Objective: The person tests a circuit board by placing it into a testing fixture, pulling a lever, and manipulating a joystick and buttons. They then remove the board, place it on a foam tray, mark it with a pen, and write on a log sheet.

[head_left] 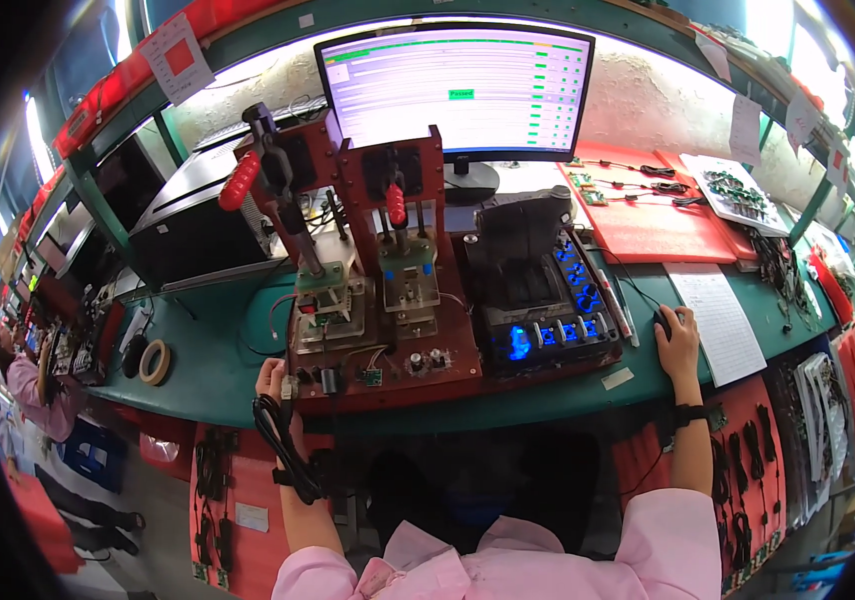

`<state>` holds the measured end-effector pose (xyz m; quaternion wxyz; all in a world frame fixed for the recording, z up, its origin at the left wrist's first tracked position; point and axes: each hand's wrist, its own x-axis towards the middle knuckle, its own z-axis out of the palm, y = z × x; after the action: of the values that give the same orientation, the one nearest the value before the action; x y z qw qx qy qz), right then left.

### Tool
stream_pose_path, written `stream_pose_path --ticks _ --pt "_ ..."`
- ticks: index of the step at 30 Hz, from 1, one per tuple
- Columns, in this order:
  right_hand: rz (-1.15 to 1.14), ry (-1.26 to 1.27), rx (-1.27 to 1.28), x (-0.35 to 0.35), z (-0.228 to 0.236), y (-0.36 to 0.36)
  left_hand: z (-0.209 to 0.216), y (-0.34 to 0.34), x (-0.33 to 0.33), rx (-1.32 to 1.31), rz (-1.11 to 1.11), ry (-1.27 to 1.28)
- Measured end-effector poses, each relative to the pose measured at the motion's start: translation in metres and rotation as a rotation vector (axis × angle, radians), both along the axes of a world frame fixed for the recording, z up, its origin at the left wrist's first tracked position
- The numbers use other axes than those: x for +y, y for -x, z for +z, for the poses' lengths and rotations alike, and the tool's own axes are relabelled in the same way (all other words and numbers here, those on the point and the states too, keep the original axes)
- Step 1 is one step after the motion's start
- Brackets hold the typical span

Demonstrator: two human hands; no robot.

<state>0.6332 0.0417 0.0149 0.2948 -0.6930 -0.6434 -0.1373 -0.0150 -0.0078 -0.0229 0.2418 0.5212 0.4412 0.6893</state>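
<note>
My left hand (pixel 271 382) is at the front left corner of a dark red test fixture (pixel 398 385), closed on a coiled black cable (pixel 286 445) that hangs over the hand and wrist. A small pale connector (pixel 290 386) shows beside its fingertips; the fingers are partly hidden. On the fixture stand two toggle clamps with red handles, the left handle (pixel 240 182) tilted outward and the right handle (pixel 396 204) upright. Small circuit boards sit beneath them. My right hand (pixel 679 342) is wrapped over a black computer mouse (pixel 661 321) on the green bench.
A black instrument with blue lights (pixel 548 300) stands beside the fixture. Behind rises a lit monitor (pixel 458 95). A written sheet (pixel 718 320) lies right of the mouse, a tape roll (pixel 155 362) at left. Red trays (pixel 748 450) hold cables. Another person (pixel 38 395) works at far left.
</note>
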Motion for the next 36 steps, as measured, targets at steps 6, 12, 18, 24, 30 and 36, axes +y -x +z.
stream_pose_path --ticks 6,12,18,24,30,36 --pt "-0.047 0.009 -0.051 -0.004 0.0 -0.012 0.026 -0.045 -0.002 -0.065 0.223 0.057" --pt "0.003 -0.195 -0.089 -0.007 0.029 0.049 -0.017 -0.008 -0.052 -0.492 0.161 0.15" --pt "0.781 -0.234 -0.03 -0.041 0.147 0.216 0.056 -0.064 -0.102 -0.589 -0.087 0.344" --pt "1.166 -0.337 -0.094 -0.032 0.233 0.357 0.059 -0.065 -0.114 -0.544 -0.101 0.362" --pt "1.244 -0.461 -0.214 0.017 0.264 0.423 0.05 -0.067 -0.112 -0.553 -0.149 0.412" --pt "1.235 -0.227 -0.106 0.039 0.282 0.439 0.051 -0.065 -0.118 -0.645 -0.176 0.41"
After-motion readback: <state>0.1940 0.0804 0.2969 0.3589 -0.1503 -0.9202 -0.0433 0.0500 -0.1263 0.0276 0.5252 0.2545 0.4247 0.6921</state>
